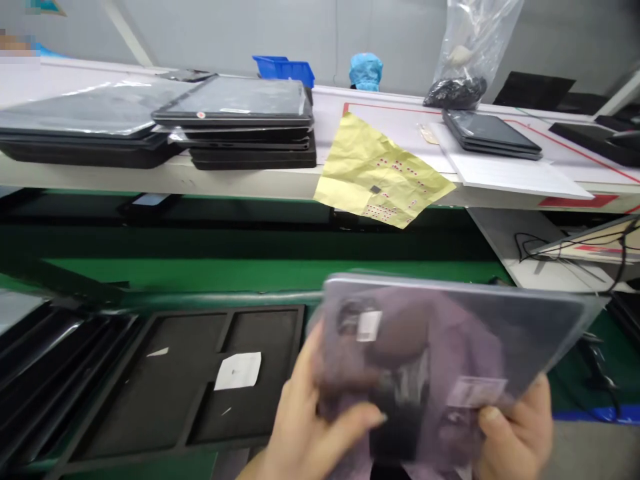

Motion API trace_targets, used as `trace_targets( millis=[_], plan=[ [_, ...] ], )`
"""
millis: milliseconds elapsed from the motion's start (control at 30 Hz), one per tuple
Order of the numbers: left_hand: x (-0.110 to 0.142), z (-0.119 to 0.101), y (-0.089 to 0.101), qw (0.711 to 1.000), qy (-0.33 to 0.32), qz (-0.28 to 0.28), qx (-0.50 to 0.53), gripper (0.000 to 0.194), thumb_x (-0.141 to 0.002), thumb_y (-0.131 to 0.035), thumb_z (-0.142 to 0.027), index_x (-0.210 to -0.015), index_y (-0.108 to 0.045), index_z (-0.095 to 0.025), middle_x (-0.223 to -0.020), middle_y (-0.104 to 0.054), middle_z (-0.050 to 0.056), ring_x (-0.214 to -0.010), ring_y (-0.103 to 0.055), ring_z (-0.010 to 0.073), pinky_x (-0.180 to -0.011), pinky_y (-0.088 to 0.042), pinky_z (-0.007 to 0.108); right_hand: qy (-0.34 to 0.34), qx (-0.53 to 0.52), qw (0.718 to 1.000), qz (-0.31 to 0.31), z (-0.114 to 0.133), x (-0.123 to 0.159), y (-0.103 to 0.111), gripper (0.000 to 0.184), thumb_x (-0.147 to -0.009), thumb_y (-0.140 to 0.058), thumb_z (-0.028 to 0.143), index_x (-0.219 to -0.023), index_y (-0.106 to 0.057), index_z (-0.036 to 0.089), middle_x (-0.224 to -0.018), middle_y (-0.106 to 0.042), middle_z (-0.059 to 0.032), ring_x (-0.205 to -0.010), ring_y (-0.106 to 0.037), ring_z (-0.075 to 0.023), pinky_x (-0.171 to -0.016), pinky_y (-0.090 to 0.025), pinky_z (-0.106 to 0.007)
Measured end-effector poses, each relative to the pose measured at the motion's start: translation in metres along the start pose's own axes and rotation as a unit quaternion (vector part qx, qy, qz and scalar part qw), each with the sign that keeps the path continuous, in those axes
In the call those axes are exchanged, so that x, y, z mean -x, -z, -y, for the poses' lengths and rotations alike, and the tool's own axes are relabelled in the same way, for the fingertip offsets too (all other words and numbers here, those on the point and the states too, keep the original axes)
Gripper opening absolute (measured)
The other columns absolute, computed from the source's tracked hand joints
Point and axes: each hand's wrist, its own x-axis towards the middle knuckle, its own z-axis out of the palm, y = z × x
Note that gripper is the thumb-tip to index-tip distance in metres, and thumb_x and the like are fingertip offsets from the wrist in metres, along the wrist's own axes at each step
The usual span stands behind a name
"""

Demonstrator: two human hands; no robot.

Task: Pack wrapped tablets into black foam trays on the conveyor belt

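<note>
A glossy, dark tablet [520, 333] fills the lower right of the head view, tilted, its surface mirroring a purple garment. Near its upper left corner is a white sticker [369, 326], with a dark camera-like patch beside it. Another pale label [476, 391] sits lower on the same face. My left hand [315, 413] grips the tablet's left edge, thumb laid across the face. At the lower right corner, my right hand [517, 427] pinches the edge between thumb and fingers. Both hands' fingers behind the tablet are partly hidden.
A black tray [170, 380] with a paper scrap lies below left. On the white shelf stand stacked tablets [250, 107], a yellow sheet [385, 170], a smaller tablet stack [490, 133] and a plastic bag [460, 67]. Cables [620, 253] hang at right. A blue cap [366, 70] shows behind.
</note>
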Motion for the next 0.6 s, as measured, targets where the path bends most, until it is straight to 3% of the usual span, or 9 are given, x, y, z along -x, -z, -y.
trace_targets(
  millis=[33,100,200,333,600],
  plan=[
    [-0.004,0.01,0.0,1.0,0.019,-0.006,0.015,0.036,-0.078,-0.072,-0.04,-0.107,-0.064,-0.021,-0.074,-0.071,0.002,-0.063,-0.067,0.0165,-0.057,-0.057,0.023,0.053,-0.005,0.999,0.007,0.002,-0.008,-0.009,0.041,-0.085,-0.064,0.03,-0.125,-0.057,0.024,-0.093,-0.071,-0.0096,-0.085,-0.069,-0.0292,-0.066,-0.06,-0.04],
    [-0.012,0.029,-0.004,0.995,-0.013,-0.038,0.091,0.015,-0.08,-0.071,-0.031,-0.088,-0.064,-0.019,-0.07,-0.07,0.001,-0.061,-0.066,0.0159,-0.057,-0.056,0.024,0.155,-0.039,0.986,0.051,0.014,-0.027,-0.026,0.032,-0.086,-0.063,0.025,-0.119,-0.06,0.023,-0.09,-0.071,-0.0079,-0.083,-0.07,-0.0261,-0.063,-0.061,-0.037],
    [-0.019,0.054,-0.01,0.967,-0.127,-0.043,0.216,0.018,-0.078,-0.072,-0.031,-0.087,-0.062,-0.019,-0.076,-0.072,0.004,-0.068,-0.069,0.0209,-0.063,-0.058,0.033,0.232,-0.116,0.959,0.116,0.035,-0.056,-0.048,0.032,-0.092,-0.05,0.013,-0.123,-0.057,0.019,-0.098,-0.072,-0.0085,-0.092,-0.07,-0.0232,-0.07,-0.063,-0.038],
    [-0.019,0.072,-0.009,0.953,-0.17,-0.049,0.248,0.021,-0.087,-0.059,-0.041,-0.092,-0.067,-0.023,-0.081,-0.074,0.004,-0.072,-0.07,0.0208,-0.071,-0.057,0.036,0.342,-0.183,0.903,0.184,0.053,-0.072,-0.061,0.035,-0.094,-0.048,0.01,-0.129,-0.052,0.008,-0.098,-0.071,-0.0152,-0.098,-0.069,-0.0239,-0.075,-0.063,-0.038],
    [-0.006,0.071,-0.01,0.95,-0.161,-0.072,0.257,0.02,-0.09,-0.053,-0.038,-0.097,-0.067,-0.026,-0.084,-0.073,0.003,-0.073,-0.065,0.0202,-0.079,-0.051,0.039,0.332,-0.168,0.901,0.221,0.064,-0.072,-0.058,0.034,-0.095,-0.046,0.012,-0.129,-0.049,0.008,-0.09,-0.072,-0.0157,-0.096,-0.069,-0.0235,-0.073,-0.064,-0.036]
  ],
)
